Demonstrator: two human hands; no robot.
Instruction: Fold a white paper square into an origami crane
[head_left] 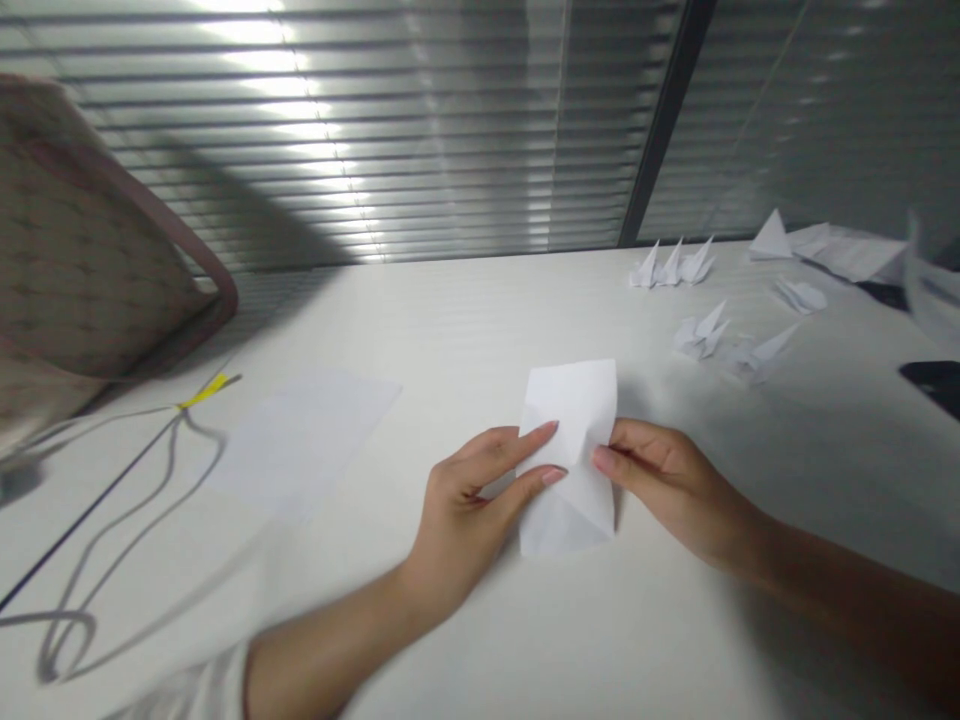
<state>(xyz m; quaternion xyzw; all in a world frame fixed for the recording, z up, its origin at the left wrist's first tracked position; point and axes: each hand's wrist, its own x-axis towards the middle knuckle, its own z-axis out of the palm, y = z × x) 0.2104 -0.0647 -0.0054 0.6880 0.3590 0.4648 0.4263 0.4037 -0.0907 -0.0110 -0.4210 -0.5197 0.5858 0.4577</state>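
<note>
A folded sheet of white paper (568, 458) stands on its short end on the white table, with diagonal creases across it. My left hand (469, 510) grips its left side, with the fingertips on its face. My right hand (660, 488) pinches its right edge between the fingers and thumb. The lower middle of the fold shows between my hands, and the paper's underside is hidden. A flat, unfolded white sheet (300, 445) lies to the left of my left hand.
Several folded paper pieces (671, 266) and paper cranes (701, 335) lie at the back right, near loose paper (847, 250) and a black object (934, 385). A thin cable with yellow tape (202, 392) runs along the left, beside a padded chair back (82, 235). Window blinds (375, 130) stand behind.
</note>
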